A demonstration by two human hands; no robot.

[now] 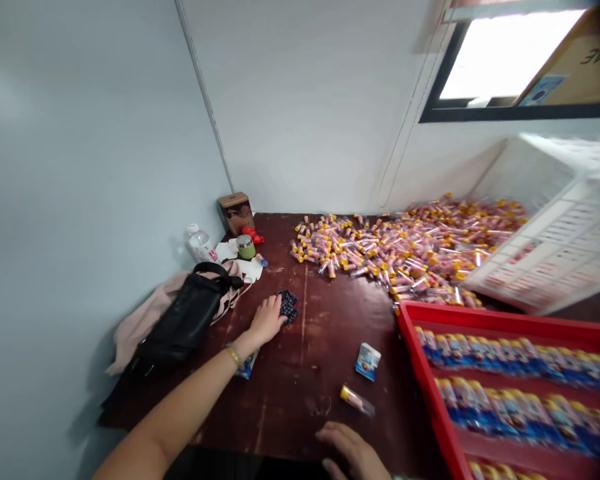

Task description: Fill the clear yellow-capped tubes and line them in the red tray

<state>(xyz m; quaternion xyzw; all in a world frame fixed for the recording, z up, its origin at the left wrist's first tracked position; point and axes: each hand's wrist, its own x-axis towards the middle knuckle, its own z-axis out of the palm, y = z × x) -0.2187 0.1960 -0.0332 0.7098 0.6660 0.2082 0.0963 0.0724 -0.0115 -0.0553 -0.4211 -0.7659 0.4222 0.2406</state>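
Observation:
My left hand (pixel 267 321), with a yellowish bracelet at its wrist, is closed around the near side of a dark dotted cloth item (pixel 288 307) on the dark red table (pixel 300 373). Partly under that wrist lies a blue packet (pixel 249 365). At the table's front edge my right hand (pixel 347 448) has its fingers apart and nothing in them. Beyond it lies a clear tube with a yellow cap (pixel 357 401). A small blue and white packet (pixel 367 361) rests farther back.
A large pile of yellow-capped tubes (pixel 405 253) spreads along the wall. A red tray (pixel 425 380) holds rows of packed tubes at right, below a tilted white crate (pixel 555 233). A black bag (pixel 187 320), bottle (pixel 201 245), green jar (pixel 246 247) and brown box (pixel 237 213) stand left.

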